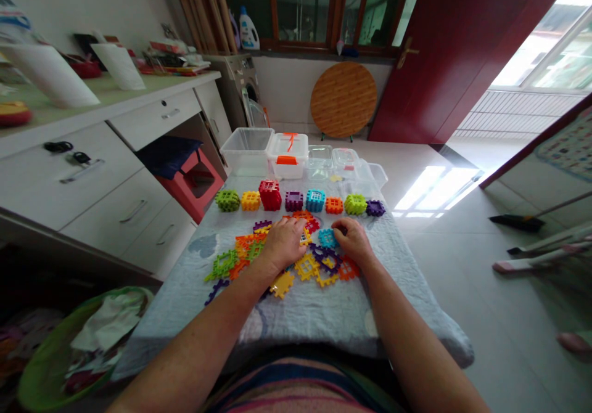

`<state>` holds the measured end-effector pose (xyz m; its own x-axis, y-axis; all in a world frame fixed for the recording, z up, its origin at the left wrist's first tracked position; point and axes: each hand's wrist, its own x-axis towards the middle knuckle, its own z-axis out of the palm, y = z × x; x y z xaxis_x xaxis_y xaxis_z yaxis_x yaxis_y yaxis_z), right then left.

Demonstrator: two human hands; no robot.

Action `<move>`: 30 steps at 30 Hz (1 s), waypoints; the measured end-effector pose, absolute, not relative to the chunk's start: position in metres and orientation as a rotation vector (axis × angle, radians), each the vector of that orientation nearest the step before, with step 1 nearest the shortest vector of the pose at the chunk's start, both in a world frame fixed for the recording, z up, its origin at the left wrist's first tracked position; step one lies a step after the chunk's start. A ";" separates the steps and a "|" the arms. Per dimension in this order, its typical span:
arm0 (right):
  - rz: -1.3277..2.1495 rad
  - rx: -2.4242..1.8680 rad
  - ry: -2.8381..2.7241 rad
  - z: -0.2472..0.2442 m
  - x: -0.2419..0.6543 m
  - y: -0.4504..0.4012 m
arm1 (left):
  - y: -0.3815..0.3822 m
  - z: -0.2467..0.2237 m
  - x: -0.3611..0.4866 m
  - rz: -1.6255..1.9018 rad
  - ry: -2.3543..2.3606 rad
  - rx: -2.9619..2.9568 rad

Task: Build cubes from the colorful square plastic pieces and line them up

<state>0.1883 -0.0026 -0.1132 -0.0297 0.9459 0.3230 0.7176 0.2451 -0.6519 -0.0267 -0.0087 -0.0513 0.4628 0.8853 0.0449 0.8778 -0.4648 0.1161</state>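
A loose heap of flat plastic building tiles with notched edges lies on the cloth-covered table. My left hand rests over the heap, its fingers stretched forward and nearest to a yellow window tile; what lies under the palm is hidden. My right hand is closed, with curled fingers at the edge of a light blue tile. Below the hands are a yellow tile, a purple tile and an orange tile. Green tiles lie left of my left hand.
Behind the heap runs a row of sorted stacks, among them a tall red stack and a blue stack. Clear plastic boxes and a lidded box stand at the table's far end. A drawer cabinet is to the left.
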 end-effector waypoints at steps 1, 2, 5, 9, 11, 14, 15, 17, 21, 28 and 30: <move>0.400 -1.529 -1.803 -0.114 0.188 -0.002 | -0.009 -0.051 -0.027 0.164 1.586 2.631; 0.396 -1.529 -1.803 -0.114 0.188 -0.002 | -0.010 -0.050 -0.028 0.178 1.588 2.642; 0.385 -1.527 -1.803 -0.115 0.188 -0.002 | -0.012 -0.048 -0.031 0.215 1.571 2.673; 0.372 -1.519 -1.812 -0.116 0.188 -0.002 | -0.013 -0.049 -0.037 0.253 1.511 2.683; 0.372 -1.519 -1.811 -0.115 0.189 -0.003 | -0.012 -0.048 -0.040 0.270 1.489 2.670; 0.377 -1.522 -1.810 -0.116 0.189 -0.003 | -0.009 -0.046 -0.049 0.337 1.460 2.616; 0.378 -1.521 -1.811 -0.116 0.189 -0.003 | -0.007 -0.045 -0.054 0.369 1.452 2.591; 0.374 -1.519 -1.812 -0.116 0.189 -0.003 | -0.004 -0.043 -0.065 0.433 1.437 2.538; 0.362 -1.522 -1.815 -0.114 0.188 -0.004 | 0.001 -0.041 -0.082 0.508 1.380 2.481; 0.364 -1.525 -1.825 -0.114 0.189 -0.003 | -0.004 -0.042 -0.058 0.310 1.427 2.584; 0.364 -1.528 -1.826 -0.116 0.189 -0.002 | -0.004 -0.043 -0.048 0.228 1.462 2.617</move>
